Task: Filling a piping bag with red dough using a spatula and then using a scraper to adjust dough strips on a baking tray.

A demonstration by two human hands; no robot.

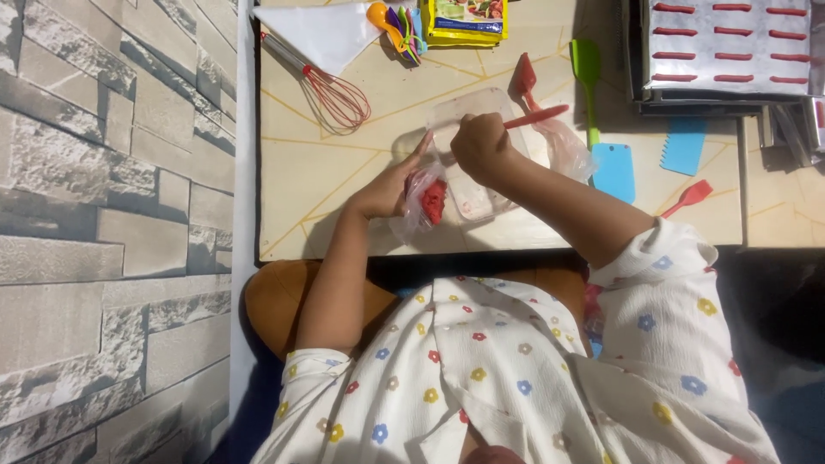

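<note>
We see a clear plastic piping bag (423, 199) with red paste bunched inside, lying at the near edge of the table (292, 180), just beside and partly over a clear plastic container (468, 155) smeared with red. The left hand (388, 185) rests on the bag, fingers partly curled around its top and index finger stretched toward the container; closed loosely on the bag, as far as we can tell. The right hand (483, 148) is fisted tight around the handle of a red spatula (534, 116), held over the container, blade end hidden behind the hand. Step in hand, we judge: scraping red paste from the container into the bag. The next move seems to call for keeping the bag mouth held open and steady while the spatula blade carries paste across, wiped off inside the bag rather than on its rim. Further out: a second red spatula (524, 79), a green spatula (587, 77), a blue scraper (614, 172), a blue comb scraper (684, 144), another red spatula (687, 198), a red whisk (331, 93), coloured measuring spoons (397, 26), a yellow packet (468, 21), and trays piped with red strips (730, 43) at far right.
</note>
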